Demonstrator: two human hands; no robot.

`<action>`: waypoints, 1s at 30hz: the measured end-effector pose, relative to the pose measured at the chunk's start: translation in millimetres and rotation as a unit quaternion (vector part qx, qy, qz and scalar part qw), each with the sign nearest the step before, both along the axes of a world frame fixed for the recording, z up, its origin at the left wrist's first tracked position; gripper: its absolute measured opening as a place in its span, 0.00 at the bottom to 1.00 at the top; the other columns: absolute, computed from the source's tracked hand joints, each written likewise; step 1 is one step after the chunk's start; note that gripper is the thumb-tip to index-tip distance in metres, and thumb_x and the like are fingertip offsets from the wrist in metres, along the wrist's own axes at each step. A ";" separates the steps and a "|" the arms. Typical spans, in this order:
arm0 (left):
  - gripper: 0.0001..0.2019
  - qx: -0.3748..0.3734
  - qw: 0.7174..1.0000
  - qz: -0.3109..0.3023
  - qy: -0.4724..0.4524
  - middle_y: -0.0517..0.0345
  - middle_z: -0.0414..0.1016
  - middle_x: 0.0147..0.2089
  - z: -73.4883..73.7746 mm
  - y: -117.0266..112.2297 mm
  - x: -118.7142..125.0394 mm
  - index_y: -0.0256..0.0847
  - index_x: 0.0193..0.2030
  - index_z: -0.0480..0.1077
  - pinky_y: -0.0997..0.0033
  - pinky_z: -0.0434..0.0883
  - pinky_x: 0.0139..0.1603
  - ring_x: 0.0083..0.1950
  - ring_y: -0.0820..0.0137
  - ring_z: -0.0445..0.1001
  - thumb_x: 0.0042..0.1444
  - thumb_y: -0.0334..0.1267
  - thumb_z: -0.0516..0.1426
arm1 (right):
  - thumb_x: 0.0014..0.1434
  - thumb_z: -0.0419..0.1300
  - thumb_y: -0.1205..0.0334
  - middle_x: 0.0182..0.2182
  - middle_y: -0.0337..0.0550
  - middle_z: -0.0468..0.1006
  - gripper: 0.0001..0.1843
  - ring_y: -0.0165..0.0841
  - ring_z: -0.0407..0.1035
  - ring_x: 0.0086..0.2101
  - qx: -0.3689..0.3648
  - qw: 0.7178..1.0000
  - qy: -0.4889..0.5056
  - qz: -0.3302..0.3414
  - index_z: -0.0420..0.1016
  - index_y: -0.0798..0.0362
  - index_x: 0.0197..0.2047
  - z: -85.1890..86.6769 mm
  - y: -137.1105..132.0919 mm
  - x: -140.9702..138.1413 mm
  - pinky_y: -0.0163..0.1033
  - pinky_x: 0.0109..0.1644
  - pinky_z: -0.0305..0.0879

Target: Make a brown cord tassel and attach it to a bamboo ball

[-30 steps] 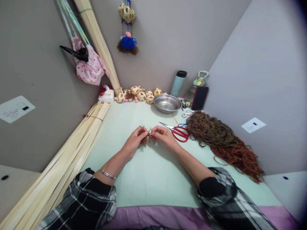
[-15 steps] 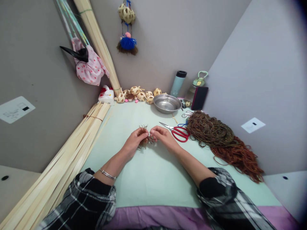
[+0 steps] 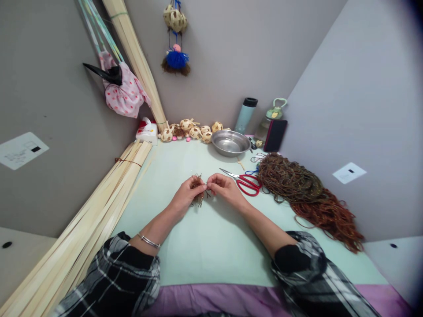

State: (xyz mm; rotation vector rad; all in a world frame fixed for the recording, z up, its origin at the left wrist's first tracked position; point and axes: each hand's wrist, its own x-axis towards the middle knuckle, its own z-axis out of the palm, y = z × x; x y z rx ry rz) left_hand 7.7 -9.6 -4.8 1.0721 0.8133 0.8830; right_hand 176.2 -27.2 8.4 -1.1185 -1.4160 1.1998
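Pale green covers the table (image 3: 211, 259), which stretches from a purple cloth (image 3: 214, 299) at the near edge to the grey wall at the far side. Long, light-coloured strips (image 3: 95, 215) run down its left side, tied near their far end, and a second bundle (image 3: 140, 70) leans upright in the far left corner. On the right lies a large heap of yarn, dark brown (image 3: 291, 178) at the far end and rust red (image 3: 332, 220) at the near end. Left of the upright bundle hangs a pink spotted bag (image 3: 124, 92).

Both of the person's hands meet near the middle of the table. The left hand (image 3: 185, 194) grips a brown tuft (image 3: 197, 200) between thumb and fingers, its strands poking out to far, near and right. The right hand (image 3: 228, 189) has its fingertips drawn together at the tuft's right edge; whether they pinch a strand cannot be told.

Beyond them sits a metal basin (image 3: 230, 143), with a blue flask (image 3: 245, 116) behind it. Red-handled scissors (image 3: 236, 176) lie just right of the right hand. Smaller still, woven balls (image 3: 195, 132) line the far edge, with pink beads (image 3: 188, 139) in front.
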 end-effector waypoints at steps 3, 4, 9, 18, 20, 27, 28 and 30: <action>0.15 -0.021 0.999 0.023 -0.016 0.64 0.67 0.28 2.7 1.8 -1.3 0.39 0.36 0.67 0.78 0.59 0.25 0.26 0.79 0.65 0.48 0.41 0.66 | 0.53 0.65 0.56 0.23 0.34 0.70 0.12 0.26 0.62 0.23 -0.015 1.000 0.011 0.006 0.70 0.54 0.36 -1.2 -0.3 -0.8 0.34 0.30 0.58; 0.15 -0.030 0.999 0.028 -0.027 0.64 0.68 0.29 3.3 2.8 -2.0 0.39 0.36 0.67 0.79 0.60 0.25 0.26 0.79 0.65 0.48 0.41 0.67 | 0.53 0.65 0.56 0.24 0.34 0.70 0.13 0.26 0.62 0.23 -0.024 0.999 0.013 0.016 0.70 0.54 0.37 -1.8 -0.7 -1.1 0.34 0.30 0.59; 0.16 -0.066 0.993 0.042 -0.083 0.64 0.70 0.32 2.8 7.6 -4.8 0.40 0.38 0.68 0.78 0.62 0.27 0.27 0.79 0.68 0.46 0.40 0.68 | 0.57 0.62 0.53 0.26 0.38 0.74 0.14 0.27 0.63 0.24 -0.070 0.994 -0.007 0.085 0.70 0.55 0.38 -3.6 -3.6 -2.0 0.35 0.30 0.60; 0.12 -0.026 0.999 -0.009 -0.023 0.59 0.74 0.33 6.5 -1.4 0.5 0.38 0.39 0.71 0.77 0.64 0.32 0.31 0.75 0.71 0.51 0.40 0.65 | 0.60 0.60 0.44 0.27 0.38 0.71 0.20 0.29 0.63 0.27 -0.022 0.998 -0.050 0.020 0.70 0.54 0.35 7.8 -4.7 0.0 0.36 0.34 0.60; 0.11 -0.010 1.000 -0.020 -0.020 0.58 0.74 0.33 4.9 -2.4 0.9 0.38 0.38 0.70 0.77 0.65 0.33 0.33 0.74 0.71 0.52 0.40 0.64 | 0.61 0.59 0.43 0.24 0.37 0.67 0.22 0.29 0.61 0.26 -0.016 0.997 -0.050 0.051 0.69 0.55 0.29 7.3 -5.4 -0.2 0.36 0.34 0.58; 0.12 0.009 1.000 -0.014 -0.015 0.61 0.71 0.32 2.0 -1.3 0.5 0.39 0.38 0.68 0.76 0.64 0.34 0.32 0.76 0.69 0.52 0.41 0.64 | 0.64 0.53 0.39 0.24 0.39 0.68 0.27 0.29 0.61 0.26 -0.019 0.998 -0.039 0.040 0.69 0.55 0.28 5.4 -6.1 0.1 0.36 0.34 0.58; 0.11 0.012 1.000 -0.018 -0.013 0.60 0.71 0.32 2.4 -1.5 0.6 0.39 0.38 0.68 0.76 0.65 0.35 0.33 0.75 0.69 0.52 0.41 0.64 | 0.63 0.53 0.39 0.23 0.38 0.68 0.27 0.29 0.60 0.26 -0.022 0.998 -0.046 0.044 0.68 0.55 0.27 5.5 -6.0 0.0 0.36 0.33 0.57; 0.11 0.017 0.999 -0.028 -0.008 0.59 0.72 0.33 3.2 -1.9 0.8 0.38 0.38 0.69 0.75 0.65 0.36 0.34 0.74 0.70 0.53 0.41 0.63 | 0.62 0.56 0.39 0.21 0.37 0.65 0.27 0.28 0.58 0.24 -0.026 0.997 -0.052 0.054 0.67 0.54 0.25 5.8 -5.7 -0.5 0.36 0.31 0.55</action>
